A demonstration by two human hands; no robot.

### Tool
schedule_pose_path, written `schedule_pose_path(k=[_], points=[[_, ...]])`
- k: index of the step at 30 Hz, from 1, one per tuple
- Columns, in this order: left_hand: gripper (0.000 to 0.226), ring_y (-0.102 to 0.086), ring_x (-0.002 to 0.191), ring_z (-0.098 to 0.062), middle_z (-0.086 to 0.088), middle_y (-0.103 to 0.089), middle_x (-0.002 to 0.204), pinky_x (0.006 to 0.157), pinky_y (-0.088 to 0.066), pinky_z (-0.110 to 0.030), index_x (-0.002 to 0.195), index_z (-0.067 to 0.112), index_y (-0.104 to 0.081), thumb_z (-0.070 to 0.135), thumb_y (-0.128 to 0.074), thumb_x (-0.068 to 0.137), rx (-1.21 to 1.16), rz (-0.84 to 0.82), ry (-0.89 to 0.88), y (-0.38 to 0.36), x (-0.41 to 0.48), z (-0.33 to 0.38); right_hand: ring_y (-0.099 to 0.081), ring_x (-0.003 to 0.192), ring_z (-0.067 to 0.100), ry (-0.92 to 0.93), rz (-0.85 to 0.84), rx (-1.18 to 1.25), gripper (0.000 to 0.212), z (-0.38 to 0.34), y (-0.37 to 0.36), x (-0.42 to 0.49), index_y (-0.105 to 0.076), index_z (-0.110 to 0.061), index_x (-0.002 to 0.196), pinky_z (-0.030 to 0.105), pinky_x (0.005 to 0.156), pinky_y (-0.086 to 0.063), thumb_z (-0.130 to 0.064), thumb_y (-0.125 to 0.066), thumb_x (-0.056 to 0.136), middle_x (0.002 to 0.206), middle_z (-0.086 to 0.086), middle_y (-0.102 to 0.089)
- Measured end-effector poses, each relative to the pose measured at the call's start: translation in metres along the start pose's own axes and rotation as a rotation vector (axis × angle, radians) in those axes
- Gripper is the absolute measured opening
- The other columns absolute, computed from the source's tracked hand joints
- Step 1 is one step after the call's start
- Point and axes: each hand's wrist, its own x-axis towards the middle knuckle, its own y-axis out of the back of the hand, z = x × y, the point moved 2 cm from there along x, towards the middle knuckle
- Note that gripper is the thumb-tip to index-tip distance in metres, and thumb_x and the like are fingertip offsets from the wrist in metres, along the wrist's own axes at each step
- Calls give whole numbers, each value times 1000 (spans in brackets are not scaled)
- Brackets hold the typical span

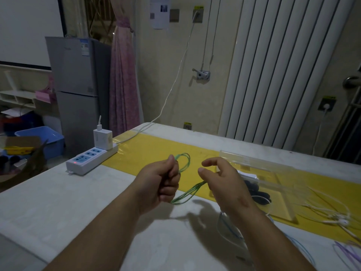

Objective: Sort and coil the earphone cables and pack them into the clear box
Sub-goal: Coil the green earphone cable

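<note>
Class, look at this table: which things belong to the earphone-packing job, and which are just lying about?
Job in hand: green cable, clear box, white earphones, purple cable.

Lying about: power strip, white charger, blue bin, fridge.

A white table (58, 202) fills the foreground under dim, warm light, with a yellow strip (156, 147) running across it. At the table's far left corner lies a white power strip (91, 159) with a white charger (102, 138) plugged in. From that corner a white cord (175, 79) climbs to a socket (197, 15) high on the cream wall (156, 75) behind the table. Left of the table stand a grey fridge (78, 85) and a blue tub (42, 136), and a pink curtain (122, 79) hangs behind the far left corner. A tall white radiator (283, 75) rises behind the table's far right edge.
</note>
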Motion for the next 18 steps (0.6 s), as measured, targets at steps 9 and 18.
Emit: schedule_pose_path(k=[9, 18], points=[[42, -10, 50, -10, 0, -19, 59, 47, -9, -19, 61, 18, -35, 46, -46, 90, 204, -81, 75, -8, -5, -5, -44, 41, -4, -1, -90, 29, 15, -3, -4, 1, -73, -15, 96, 17, 51, -26, -22, -60, 93, 39, -24, -46], [22, -34, 46, -15, -2, -40, 56, 47, -33, -24, 71, 11, -48, 21, -63, 83, 299, -64, -93, -13, -3, -5, -26, 37, 8, -133, -41, 243, 16, -4, -3, 1, -62, -7, 82, 22, 43, -20, -11, -51, 93, 42, -9, -32]])
